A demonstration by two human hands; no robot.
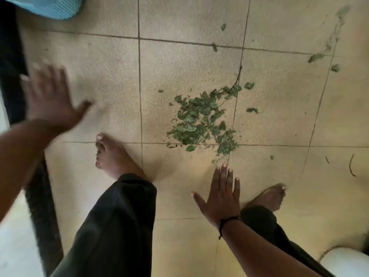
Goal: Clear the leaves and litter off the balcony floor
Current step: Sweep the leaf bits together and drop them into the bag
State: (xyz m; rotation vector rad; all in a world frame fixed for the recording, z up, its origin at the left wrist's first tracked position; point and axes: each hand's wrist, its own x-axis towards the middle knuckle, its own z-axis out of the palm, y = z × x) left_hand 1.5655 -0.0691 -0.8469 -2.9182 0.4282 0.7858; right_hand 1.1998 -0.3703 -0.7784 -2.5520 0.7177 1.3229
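Observation:
A heap of torn green leaves (203, 118) lies on the beige tiled floor (111, 80), near the middle of the view. Loose leaf scraps (317, 56) and a thin trail of litter run toward the upper right. A few twigs (351, 165) lie at the right. My right hand (221, 194) hovers flat just below the heap, fingers straight and spread, holding nothing. My left hand (51, 96) is blurred at the left, fingers spread, empty, well apart from the leaves.
My bare feet (111, 154) stand on the tiles, one left of the heap, the other (269, 196) below right. A dark railing or edge (40, 196) runs down the left side. A light blue object (52, 7) sits top left, a white object (347, 262) bottom right.

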